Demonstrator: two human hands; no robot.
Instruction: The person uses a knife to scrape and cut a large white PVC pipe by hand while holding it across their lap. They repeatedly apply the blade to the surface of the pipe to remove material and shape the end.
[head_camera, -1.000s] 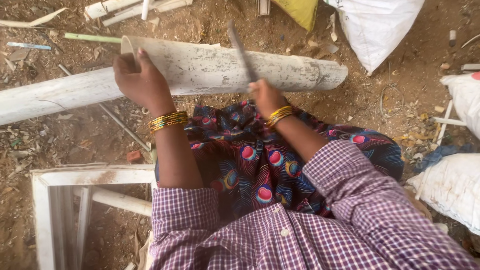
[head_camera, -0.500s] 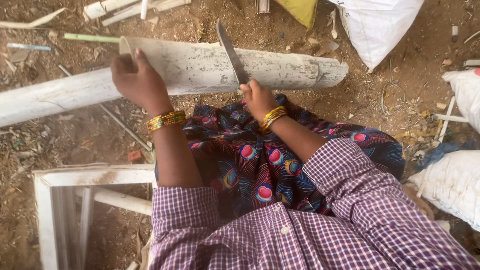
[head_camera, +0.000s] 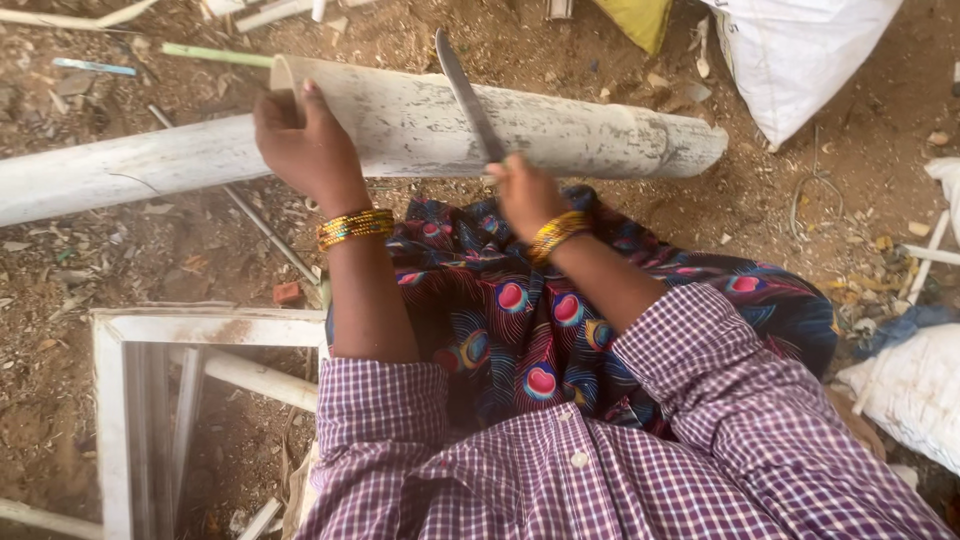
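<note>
A long white pipe (head_camera: 560, 135) lies across the dirt ground (head_camera: 120, 260), its long axis running left to right in front of the seated person's knees. Everything else is placed from that pipe. Beyond its right end sits a white sack (head_camera: 800, 50); on the near side, to the left, lies a white window frame (head_camera: 110, 400). A second, dirtier white pipe (head_camera: 110, 175) extends leftward from under the first.

The left hand (head_camera: 300, 140) is closed over the pipe's open left end, fingers curled around the rim, holding it steady. The right hand (head_camera: 525, 190) sits just at the pipe's near edge, toward the middle, gripping the handle of a long knife (head_camera: 465, 95). The blade lies crosswise over the pipe, nearly square to its long axis, and points away from the person. So the right hand is the one nearer the blade's contact point, with the left well apart along the pipe.

Both wrists wear gold bangles (head_camera: 355, 227).
</note>
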